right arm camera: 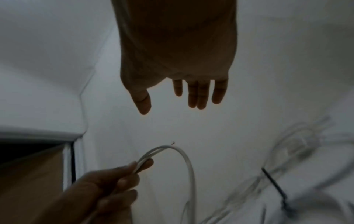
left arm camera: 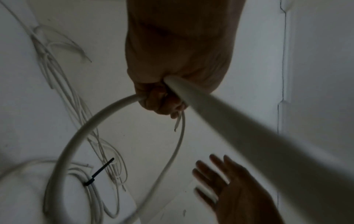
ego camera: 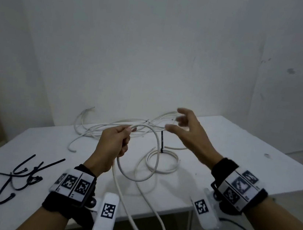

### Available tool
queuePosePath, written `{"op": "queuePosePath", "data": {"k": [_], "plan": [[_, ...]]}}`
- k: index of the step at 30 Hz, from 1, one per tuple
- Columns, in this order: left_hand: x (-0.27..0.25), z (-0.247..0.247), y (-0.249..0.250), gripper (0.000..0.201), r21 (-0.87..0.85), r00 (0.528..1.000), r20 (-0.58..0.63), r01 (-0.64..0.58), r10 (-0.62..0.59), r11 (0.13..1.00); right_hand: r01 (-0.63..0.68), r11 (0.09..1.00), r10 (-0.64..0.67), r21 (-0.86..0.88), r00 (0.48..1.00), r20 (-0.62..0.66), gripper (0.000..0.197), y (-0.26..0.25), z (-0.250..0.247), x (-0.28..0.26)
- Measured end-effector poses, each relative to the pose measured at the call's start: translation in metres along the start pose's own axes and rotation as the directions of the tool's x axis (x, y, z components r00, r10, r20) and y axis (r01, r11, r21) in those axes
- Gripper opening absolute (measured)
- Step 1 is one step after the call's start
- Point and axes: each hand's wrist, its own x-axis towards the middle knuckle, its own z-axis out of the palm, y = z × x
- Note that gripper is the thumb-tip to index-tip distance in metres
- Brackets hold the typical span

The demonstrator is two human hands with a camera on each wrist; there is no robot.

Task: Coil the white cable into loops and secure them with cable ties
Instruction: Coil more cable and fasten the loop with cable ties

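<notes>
Right hand (right arm camera: 178, 60) top centre, fingers spread, holding nothing; left hand (right arm camera: 107, 186) lower left pinching a doubled white cable (right arm camera: 188, 163); tied coil (right arm camera: 310, 204) with black cable tie (right arm camera: 273, 183) lower right.

Head view looks down over the table (ego camera: 220, 143); both wrist views look closely along fingers, sharing it.

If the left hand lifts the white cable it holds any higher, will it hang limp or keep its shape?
Probably keeps shape: the cable arcs in open loops from the left hand rather than drooping, so it looks springy. The tail drops past the table edge, so it likely drags. It may spring open until tied, as the coil is with its tie.
</notes>
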Motion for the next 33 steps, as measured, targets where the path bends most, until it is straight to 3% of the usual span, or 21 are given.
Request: {"op": "queuePosePath", "data": {"k": [2, 3, 5, 7, 9, 11, 13, 16, 18, 20, 24, 28, 31, 33], "plan": [[-0.003, 0.001, 0.004, 0.022, 0.043, 0.997, 0.077, -0.025, 0.022, 0.999, 0.308, 0.893, -0.277, -0.327, 0.951, 0.138, 0.068, -0.016, -0.001, 0.008], [-0.004, 0.003, 0.006, 0.022, 0.051, 0.993, 0.115, -0.036, 0.030, 0.998, 0.411, 0.794, -0.324, -0.448, 0.910, 0.259, 0.071, -0.023, 0.002, 0.012], [-0.006, 0.007, 0.011, 0.022, 0.052, 0.985, 0.166, -0.060, 0.051, 0.997, 0.502, 0.631, -0.257, -0.591, 0.854, 0.451, 0.064, -0.033, 0.011, 0.019], [-0.008, 0.011, 0.015, 0.021, 0.042, 0.985, 0.161, -0.077, 0.069, 0.996, 0.505, 0.587, -0.176, -0.633, 0.843, 0.509, 0.040, -0.037, 0.018, 0.023], [-0.009, 0.014, 0.017, 0.019, 0.030, 0.988, 0.126, -0.093, 0.088, 0.995, 0.475, 0.634, -0.198, -0.610, 0.863, 0.466, 0.023, -0.036, 0.024, 0.023], [-0.009, 0.015, 0.016, 0.018, 0.017, 0.989, 0.086, -0.119, 0.117, 0.993, 0.403, 0.742, -0.215, -0.536, 0.900, 0.380, 0.020, -0.031, 0.030, 0.020], [-0.009, 0.013, 0.015, 0.019, 0.006, 0.989, 0.029, -0.144, 0.144, 0.990, 0.271, 0.870, -0.161, -0.411, 0.946, 0.282, 0.020, -0.025, 0.033, 0.018], [-0.006, 0.008, 0.012, 0.020, 0.010, 0.985, -0.033, -0.171, 0.171, 0.985, 0.039, 0.987, -0.008, -0.154, 0.980, 0.198, 0.018, -0.016, 0.030, 0.016], [-0.008, 0.007, 0.009, 0.021, 0.016, 0.983, -0.030, -0.179, 0.179, 0.984, -0.082, 0.995, 0.069, 0.051, 0.976, 0.207, 0.018, -0.014, 0.029, 0.013], [-0.011, 0.008, 0.005, 0.021, 0.007, 0.979, -0.073, -0.189, 0.189, 0.982, -0.123, 0.978, 0.084, 0.171, 0.972, 0.220, 0.018, -0.015, 0.032, 0.010], [-0.013, 0.008, -0.001, 0.020, -0.049, 0.966, -0.192, -0.184, 0.172, 0.982, -0.119, 0.971, 0.072, 0.210, 0.974, 0.217, 0.019, -0.012, 0.039, 0.009], [-0.016, 0.005, -0.004, 0.019, -0.031, 0.992, -0.083, -0.099, 0.096, 0.995, -0.179, 0.924, 0.116, 0.337, 0.973, 0.200, 0.020, -0.005, 0.045, 0.005], [-0.012, -0.003, -0.002, 0.023, 0.164, 0.999, 0.028, -0.019, 0.014, 0.986, -0.080, 0.970, 0.044, 0.231, 0.986, 0.160, 0.023, -0.002, 0.045, 0.008], [-0.002, -0.010, 0.008, 0.029, 0.210, 0.999, 0.003, -0.047, 0.048, 0.977, -0.035, 0.992, 0.007, 0.124, 0.977, 0.213, 0.025, -0.001, 0.046, 0.010]]}}
